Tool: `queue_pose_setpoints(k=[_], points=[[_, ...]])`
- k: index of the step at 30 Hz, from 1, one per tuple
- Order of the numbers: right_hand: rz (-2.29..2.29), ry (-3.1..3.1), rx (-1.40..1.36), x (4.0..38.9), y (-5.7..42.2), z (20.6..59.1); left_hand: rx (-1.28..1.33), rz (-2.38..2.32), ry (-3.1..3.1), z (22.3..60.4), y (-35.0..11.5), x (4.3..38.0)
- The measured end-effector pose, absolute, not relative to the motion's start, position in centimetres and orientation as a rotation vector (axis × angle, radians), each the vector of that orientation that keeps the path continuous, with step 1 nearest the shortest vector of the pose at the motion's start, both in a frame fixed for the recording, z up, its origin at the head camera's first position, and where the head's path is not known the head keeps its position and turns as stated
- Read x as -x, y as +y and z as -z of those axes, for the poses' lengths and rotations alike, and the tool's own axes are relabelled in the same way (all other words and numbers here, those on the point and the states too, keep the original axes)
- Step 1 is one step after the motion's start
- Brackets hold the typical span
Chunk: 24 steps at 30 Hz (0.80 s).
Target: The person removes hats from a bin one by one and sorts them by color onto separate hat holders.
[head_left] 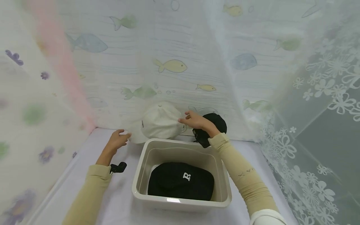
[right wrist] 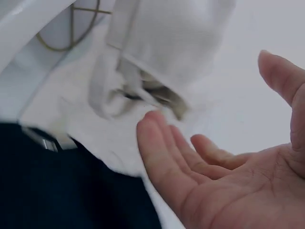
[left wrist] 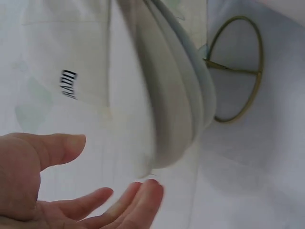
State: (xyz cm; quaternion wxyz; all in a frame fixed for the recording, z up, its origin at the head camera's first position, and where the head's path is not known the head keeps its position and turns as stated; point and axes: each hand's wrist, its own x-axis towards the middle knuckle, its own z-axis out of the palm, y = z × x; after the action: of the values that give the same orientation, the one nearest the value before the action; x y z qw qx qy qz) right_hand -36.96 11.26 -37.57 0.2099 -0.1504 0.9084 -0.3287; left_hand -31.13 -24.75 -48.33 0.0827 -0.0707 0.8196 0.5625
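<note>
A white cap (head_left: 161, 120) with small dark lettering sits behind the bin, its brim pointing left. Several pale brims (left wrist: 181, 90) are layered under it in the left wrist view. My left hand (head_left: 117, 142) is at the brim's tip, thumb and fingers spread apart with nothing held. On the other side, my right hand (head_left: 195, 120) hovers by the cap's back strap (right wrist: 100, 90), fingers extended and holding nothing. A black cap (head_left: 216, 123) lies partly hidden behind my right wrist.
A beige plastic bin (head_left: 137, 178) stands in front, holding a black cap (head_left: 180, 181) with a white letter R. A gold wire ring stand (left wrist: 259, 71) shows beneath the white caps. Fish-printed curtain (head_left: 174, 66) hangs close behind; the table (head_left: 112, 193) is covered in white cloth.
</note>
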Motion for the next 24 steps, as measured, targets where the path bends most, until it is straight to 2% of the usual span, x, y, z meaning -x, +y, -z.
queue_pose_setpoints(k=[6,12,18,24], points=[[0.832,2.667,0.727,33.0,13.0,35.6,0.107,-1.837,2.637,45.8,-25.2,30.3],[0.755,2.719,1.031,28.2,15.2,35.3,-0.202,-1.890,2.573,42.2,-24.5,29.5],[0.794,2.691,1.025,24.1,17.2,37.0,-0.530,-1.745,2.473,40.5,-22.6,28.7],[0.788,2.659,1.045,21.6,18.2,38.8,-0.876,-1.544,2.519,40.0,-20.2,26.5]])
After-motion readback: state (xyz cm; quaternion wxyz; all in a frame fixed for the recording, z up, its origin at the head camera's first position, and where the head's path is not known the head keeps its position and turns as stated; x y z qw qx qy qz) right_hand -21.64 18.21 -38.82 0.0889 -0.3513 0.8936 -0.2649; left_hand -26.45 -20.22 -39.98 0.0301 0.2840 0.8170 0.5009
